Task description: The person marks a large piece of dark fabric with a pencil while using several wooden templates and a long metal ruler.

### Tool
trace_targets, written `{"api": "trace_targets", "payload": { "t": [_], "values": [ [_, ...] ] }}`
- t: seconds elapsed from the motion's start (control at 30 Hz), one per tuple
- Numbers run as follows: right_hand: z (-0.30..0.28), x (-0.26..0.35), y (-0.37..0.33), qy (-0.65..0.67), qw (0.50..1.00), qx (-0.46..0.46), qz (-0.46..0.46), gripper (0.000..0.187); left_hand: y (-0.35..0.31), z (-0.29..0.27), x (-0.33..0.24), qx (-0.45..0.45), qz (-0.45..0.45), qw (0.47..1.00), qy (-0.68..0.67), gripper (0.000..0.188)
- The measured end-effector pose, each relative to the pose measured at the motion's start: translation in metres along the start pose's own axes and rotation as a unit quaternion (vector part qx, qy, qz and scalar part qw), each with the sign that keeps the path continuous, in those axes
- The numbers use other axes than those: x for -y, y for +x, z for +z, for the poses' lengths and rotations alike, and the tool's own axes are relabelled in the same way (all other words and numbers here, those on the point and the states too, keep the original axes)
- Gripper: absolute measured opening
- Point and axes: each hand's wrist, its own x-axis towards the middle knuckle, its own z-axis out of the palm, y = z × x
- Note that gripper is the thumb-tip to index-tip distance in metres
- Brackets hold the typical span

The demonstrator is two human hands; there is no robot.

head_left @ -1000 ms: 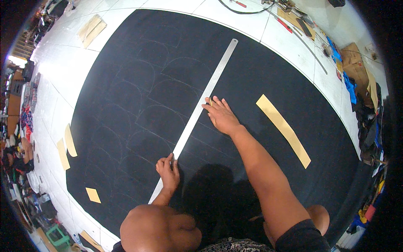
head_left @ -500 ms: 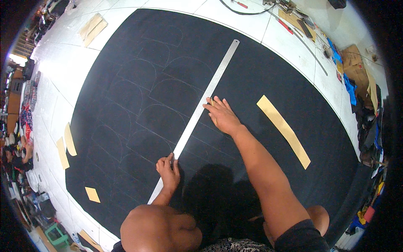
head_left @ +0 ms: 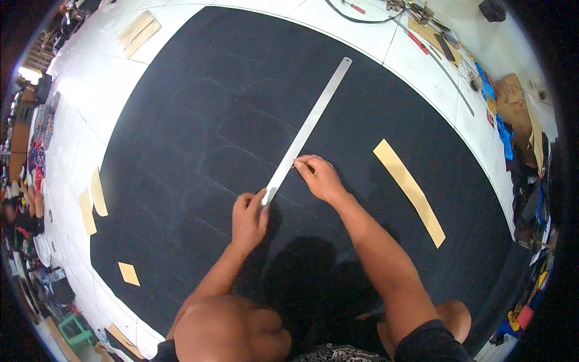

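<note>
A long steel ruler [head_left: 313,117] lies slantwise across a large black cloth [head_left: 458,181] spread on the floor. My left hand [head_left: 249,220] grips the ruler's nearer part between thumb and fingers; hand and forearm hide the rest of it. Close to the ruler's right edge, my right hand [head_left: 318,178] pinches a thin yellowish pencil [head_left: 294,166], mostly covered by the fingers. Faint pale outlines with curved tops and straight bases are drawn on the cloth, left of the ruler and running under it.
On the cloth's right lies a long tan card strip [head_left: 410,193]; a small tan card piece [head_left: 128,274] is at the lower left. Two more card strips [head_left: 87,212] sit by the left edge. Tools [head_left: 417,43] and a cardboard box [head_left: 512,108] stand beyond, upper right.
My right hand has gone from lying spread on the ruler to pinching the pencil beside it, slightly nearer me. My left hand has moved up along the ruler, away from me.
</note>
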Motion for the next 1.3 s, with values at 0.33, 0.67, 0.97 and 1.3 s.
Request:
{"api": "trace_targets", "payload": {
  "t": [0.33,0.67,0.97,1.3],
  "values": [
    [0.011,-0.008,0.001,-0.054,0.998,-0.024,-0.033,0.025,0.036,0.024,0.010,0.088,0.077,0.986,0.120,0.040],
    [0.007,-0.019,0.028,-0.157,0.983,-0.062,-0.075,0.025,0.033,0.028,0.025,0.062,0.144,0.977,0.146,0.041],
    [-0.017,-0.011,0.046,-0.253,0.965,-0.035,-0.063,0.025,0.034,0.029,0.023,0.071,0.133,0.977,0.150,0.040],
    [-0.094,-0.096,-0.065,-0.191,0.931,-0.294,0.100,0.034,0.060,0.013,0.047,0.005,0.039,0.977,0.210,0.040]
  ]
}}
